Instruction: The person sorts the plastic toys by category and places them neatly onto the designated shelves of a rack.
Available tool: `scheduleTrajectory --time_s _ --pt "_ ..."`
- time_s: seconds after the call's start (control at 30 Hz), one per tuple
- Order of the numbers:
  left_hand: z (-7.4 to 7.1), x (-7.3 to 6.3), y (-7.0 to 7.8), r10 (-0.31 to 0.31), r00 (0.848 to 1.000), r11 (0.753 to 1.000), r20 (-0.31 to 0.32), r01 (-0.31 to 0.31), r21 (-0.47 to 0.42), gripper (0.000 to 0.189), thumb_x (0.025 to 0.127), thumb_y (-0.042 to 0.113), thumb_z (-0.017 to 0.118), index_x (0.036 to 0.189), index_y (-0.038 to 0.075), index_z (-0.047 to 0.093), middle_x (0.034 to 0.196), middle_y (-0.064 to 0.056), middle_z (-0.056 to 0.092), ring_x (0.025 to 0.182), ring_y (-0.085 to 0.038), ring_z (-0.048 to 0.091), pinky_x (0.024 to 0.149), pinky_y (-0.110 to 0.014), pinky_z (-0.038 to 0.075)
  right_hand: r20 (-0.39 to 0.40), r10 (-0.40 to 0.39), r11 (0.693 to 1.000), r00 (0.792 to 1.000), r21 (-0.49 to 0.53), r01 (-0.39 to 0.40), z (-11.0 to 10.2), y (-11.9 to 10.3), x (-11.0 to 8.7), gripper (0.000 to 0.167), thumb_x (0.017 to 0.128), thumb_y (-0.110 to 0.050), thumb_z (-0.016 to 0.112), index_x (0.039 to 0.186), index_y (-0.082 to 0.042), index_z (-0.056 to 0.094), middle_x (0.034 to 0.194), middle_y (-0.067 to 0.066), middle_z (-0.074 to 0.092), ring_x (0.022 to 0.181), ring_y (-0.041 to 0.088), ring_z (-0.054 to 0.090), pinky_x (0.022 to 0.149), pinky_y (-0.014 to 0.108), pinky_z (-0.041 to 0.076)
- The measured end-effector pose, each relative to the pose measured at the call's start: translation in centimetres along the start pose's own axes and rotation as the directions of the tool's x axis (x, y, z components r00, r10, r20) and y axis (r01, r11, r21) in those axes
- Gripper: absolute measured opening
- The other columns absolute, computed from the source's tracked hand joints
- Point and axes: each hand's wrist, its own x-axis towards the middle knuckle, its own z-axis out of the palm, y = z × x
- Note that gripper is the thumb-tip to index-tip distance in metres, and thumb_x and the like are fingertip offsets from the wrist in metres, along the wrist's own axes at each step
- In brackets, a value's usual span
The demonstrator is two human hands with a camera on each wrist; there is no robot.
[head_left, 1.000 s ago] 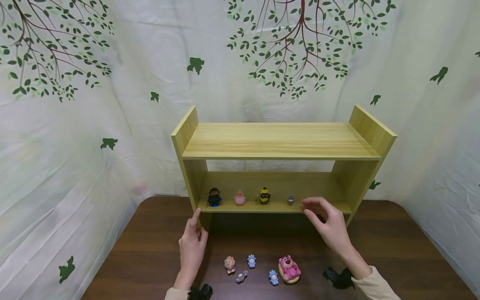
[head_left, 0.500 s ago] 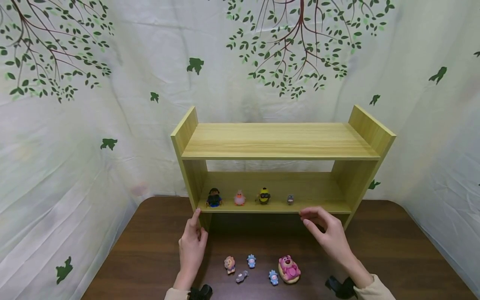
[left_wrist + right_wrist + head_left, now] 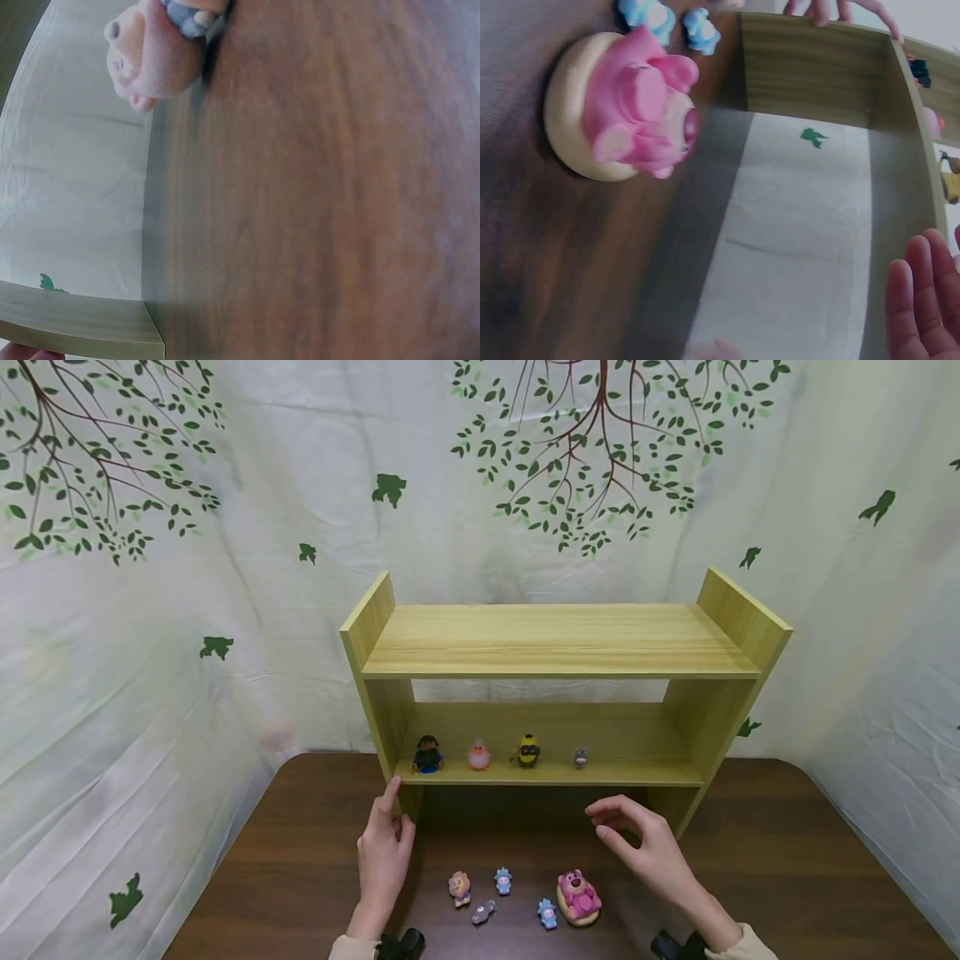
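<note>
A light wooden shelf unit (image 3: 562, 643) stands on the table. My left hand (image 3: 384, 858) rests against its left side, the extended index finger touching the front corner of the middle board. My right hand (image 3: 645, 843), fingers loosely bent and holding nothing, hovers before the lower opening. Along the middle board stand a dark-haired figurine (image 3: 428, 755), a pink figurine (image 3: 478, 756), a yellow-and-black figurine (image 3: 528, 752) and a tiny grey figurine (image 3: 581, 758). A pink bear figurine (image 3: 577, 897) on a cream base lies on the table, left of the right wrist.
On the brown table (image 3: 300, 860) before the shelf lie an orange-pink figurine (image 3: 460, 888), a grey figurine (image 3: 483, 912) on its side and two blue figurines, one farther back (image 3: 503, 882) and one (image 3: 547, 914) beside the bear. A leaf-printed white curtain (image 3: 300, 635) hangs behind.
My right hand has moved down and slightly left, away from the middle board near the tiny grey figurine. The left hand and the figurines have stayed in place.
</note>
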Motion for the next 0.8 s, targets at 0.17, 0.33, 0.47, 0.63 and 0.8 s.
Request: scheduleTrajectory --time_s 0.17,0.33,0.47,0.63,0.8 --pt "0.0 0.0 0.0 0.004 1.000 1.000 -0.005 -0.004 0.003 0.080 0.077 -0.016 0.061 0.144 0.022 0.037 0.082 -0.005 0.044 0.055 -0.008 0.032 0.046 -0.024 0.028 0.024 -0.007 1.000 1.000 -0.013 0.007 0.5 0.7 -0.6 0.028 0.083 0.010 0.065 0.107 -0.004 0.065 0.099 0.000 0.066 0.085 0.014 0.063 0.070 0.026 0.052" --pt "0.0 0.0 0.0 0.001 1.000 1.000 -0.006 -0.001 -0.005 0.079 0.078 -0.015 0.061 0.144 0.022 0.038 0.082 -0.005 0.044 0.055 -0.008 0.032 0.046 -0.025 0.028 0.056 -0.008 1.000 0.998 -0.001 0.008 1.0 1.4 -1.3 0.027 0.082 0.012 0.065 0.106 -0.001 0.064 0.098 0.000 0.065 0.084 0.015 0.062 0.068 0.030 0.053" --pt "0.0 0.0 0.0 0.003 1.000 1.000 -0.007 -0.003 -0.007 0.079 0.077 -0.015 0.061 0.144 0.022 0.038 0.082 -0.005 0.044 0.055 -0.008 0.032 0.045 -0.025 0.028 0.085 -0.022 1.000 0.996 0.006 0.021 1.4 1.6 -1.9 0.029 0.083 0.007 0.066 0.108 -0.006 0.064 0.101 -0.001 0.064 0.085 0.015 0.063 0.069 0.030 0.053" --pt "-0.1 0.0 0.0 0.007 1.000 1.000 -0.005 -0.007 -0.006 0.080 0.077 -0.015 0.061 0.144 0.022 0.038 0.081 -0.005 0.044 0.054 -0.008 0.032 0.045 -0.024 0.028 0.127 -0.058 0.998 0.990 0.006 0.058 1.6 1.9 -2.4 0.032 0.083 0.003 0.068 0.111 -0.012 0.063 0.105 0.000 0.064 0.090 0.015 0.062 0.073 0.033 0.053" --pt "-0.1 0.0 0.1 -0.005 1.000 1.000 0.006 0.005 -0.011 0.080 0.077 -0.015 0.061 0.144 0.023 0.037 0.081 -0.005 0.044 0.053 -0.008 0.031 0.046 -0.024 0.028 0.164 -0.095 0.995 0.982 -0.011 0.098 1.9 2.6 -2.9 0.040 0.080 0.003 0.070 0.114 -0.017 0.062 0.107 0.003 0.063 0.097 0.017 0.060 0.078 0.034 0.050"
